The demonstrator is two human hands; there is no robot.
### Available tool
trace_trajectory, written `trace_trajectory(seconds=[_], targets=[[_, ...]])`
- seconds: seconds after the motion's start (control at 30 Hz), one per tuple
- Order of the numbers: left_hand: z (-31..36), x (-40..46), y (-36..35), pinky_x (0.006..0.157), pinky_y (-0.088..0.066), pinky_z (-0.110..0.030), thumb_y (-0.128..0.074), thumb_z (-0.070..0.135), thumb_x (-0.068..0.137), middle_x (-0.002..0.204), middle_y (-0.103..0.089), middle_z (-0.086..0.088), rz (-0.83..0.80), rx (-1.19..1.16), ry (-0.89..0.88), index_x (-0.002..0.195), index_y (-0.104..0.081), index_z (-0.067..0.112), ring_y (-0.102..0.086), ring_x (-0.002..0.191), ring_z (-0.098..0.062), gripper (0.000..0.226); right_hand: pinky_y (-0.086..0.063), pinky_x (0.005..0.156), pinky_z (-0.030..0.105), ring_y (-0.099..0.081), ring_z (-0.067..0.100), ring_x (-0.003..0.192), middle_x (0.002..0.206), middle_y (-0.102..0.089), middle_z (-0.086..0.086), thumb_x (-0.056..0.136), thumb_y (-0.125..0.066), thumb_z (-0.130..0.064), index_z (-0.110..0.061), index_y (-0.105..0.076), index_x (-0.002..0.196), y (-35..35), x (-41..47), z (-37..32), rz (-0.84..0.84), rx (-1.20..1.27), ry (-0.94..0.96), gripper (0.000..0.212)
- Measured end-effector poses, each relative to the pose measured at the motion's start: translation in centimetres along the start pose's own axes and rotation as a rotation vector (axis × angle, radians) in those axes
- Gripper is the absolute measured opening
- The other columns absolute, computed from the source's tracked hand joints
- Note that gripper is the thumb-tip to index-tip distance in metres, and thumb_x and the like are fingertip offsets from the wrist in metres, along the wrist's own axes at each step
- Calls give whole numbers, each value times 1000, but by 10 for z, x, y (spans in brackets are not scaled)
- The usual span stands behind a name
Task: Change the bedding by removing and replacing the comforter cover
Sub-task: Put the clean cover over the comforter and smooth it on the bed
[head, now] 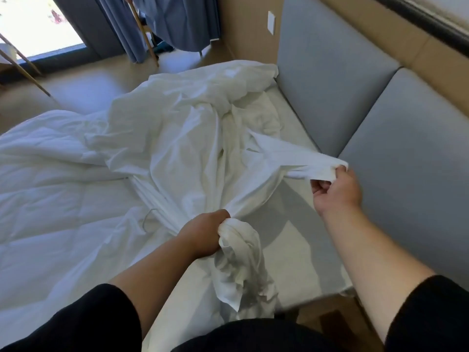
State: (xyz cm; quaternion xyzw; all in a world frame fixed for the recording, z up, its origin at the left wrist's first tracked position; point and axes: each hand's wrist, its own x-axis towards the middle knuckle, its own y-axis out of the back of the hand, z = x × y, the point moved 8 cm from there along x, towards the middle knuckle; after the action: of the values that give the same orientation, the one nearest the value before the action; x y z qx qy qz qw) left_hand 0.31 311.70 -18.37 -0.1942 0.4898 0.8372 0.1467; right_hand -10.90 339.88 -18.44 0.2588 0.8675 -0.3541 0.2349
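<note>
A thin white comforter cover (182, 128) lies crumpled across the middle of the bed. My left hand (203, 232) grips a bunched length of it near the bed's front edge, and the loose end hangs down below the fist. My right hand (337, 189) pinches a stretched corner of the same cover, held up close to the grey headboard. The quilted white comforter (50, 186) lies spread on the left part of the bed, partly under the cover.
A padded grey headboard (342, 85) runs along the right side. The bare white mattress sheet (299, 250) shows between my arms. Blue curtains (152, 21), a bright window (33, 24) and thin wooden legs (25, 72) stand beyond the bed on a beige floor.
</note>
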Motion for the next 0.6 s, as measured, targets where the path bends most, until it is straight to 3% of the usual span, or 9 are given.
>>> trace_trajectory(seconds=[0.07,0.2,0.27,0.3,0.37,0.4,0.47,0.53,0.6], targets=[[21,11,3,69,-52,-34,-56,33,81,85,-63,11,7,61,-17,95,-53,33,-61,79,-13,14,-58,60,27,-68,11,57,70,-70,-5,104,-49,-25,-22,-60,97,13,6,-77,3,39,166,13],[52,27,11,71,-53,-35,-51,27,83,85,-63,9,12,144,-50,92,-53,29,-60,79,-14,9,-55,69,27,-70,10,73,81,-71,-8,99,-52,-43,-25,-62,100,63,12,-188,158,-26,437,21],[60,31,12,66,-49,-30,-52,28,84,84,-62,10,8,176,-72,91,-52,29,-58,77,-9,7,-58,77,35,-67,12,81,89,-70,-7,96,-55,-39,-24,-62,97,77,13,-200,244,-233,539,16],[65,31,12,64,-47,-28,-52,29,84,83,-61,11,6,197,-88,91,-52,30,-57,76,-7,6,-57,89,40,-65,16,91,102,-68,-2,95,-58,-33,-22,-61,106,80,14,-193,276,-367,557,16],[70,29,10,63,-45,-27,-53,32,83,84,-61,11,9,229,-109,92,-53,31,-57,77,-8,9,-47,103,41,-58,26,113,126,-58,10,92,-65,-26,-11,-53,130,78,5,-161,311,-715,562,43],[71,28,10,63,-45,-28,-53,33,82,84,-61,11,17,235,-114,92,-53,31,-57,77,-9,10,-44,103,35,-55,29,118,130,-56,13,90,-70,-25,-8,-50,135,69,-5,-140,260,-870,603,52],[70,25,12,60,-43,-26,-55,33,80,83,-62,11,51,222,-125,91,-53,31,-57,77,-9,11,-39,90,16,-57,24,113,125,-58,9,84,-78,-29,-12,-52,135,41,-33,-81,-51,-1086,602,60],[69,23,14,57,-39,-25,-56,34,80,81,-61,12,85,209,-136,89,-52,31,-57,76,-9,10,-38,74,3,-58,0,103,122,-58,-8,72,-84,-49,-28,-38,145,20,-74,12,-515,-1219,254,88],[66,19,13,56,-37,-25,-57,33,80,79,-59,12,105,209,-150,87,-52,29,-57,75,-10,9,-40,73,4,-55,-9,102,122,-51,-22,61,-81,-61,-42,-12,151,13,-117,85,-776,-1333,29,115]])
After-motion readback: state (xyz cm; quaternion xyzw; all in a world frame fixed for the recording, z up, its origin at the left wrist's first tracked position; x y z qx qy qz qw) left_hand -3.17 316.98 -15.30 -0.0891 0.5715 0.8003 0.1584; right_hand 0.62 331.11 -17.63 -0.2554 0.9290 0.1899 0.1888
